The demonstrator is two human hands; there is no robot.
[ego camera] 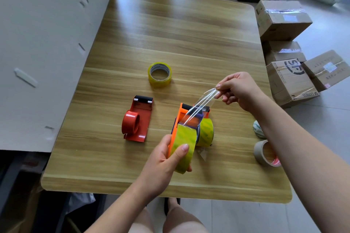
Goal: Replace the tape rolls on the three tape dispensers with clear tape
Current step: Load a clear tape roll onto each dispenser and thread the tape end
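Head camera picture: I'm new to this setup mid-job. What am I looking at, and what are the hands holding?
There is no robot here. One camera worn on a person's head looks down at their two bare hands over a wooden table. The left hand grips an orange tape dispenser carrying a clear tape roll. The right hand pinches the tape's free end, drawn out above the dispenser. On the table lie an empty red dispenser, a spare clear roll, another mounted roll and a tan roll.
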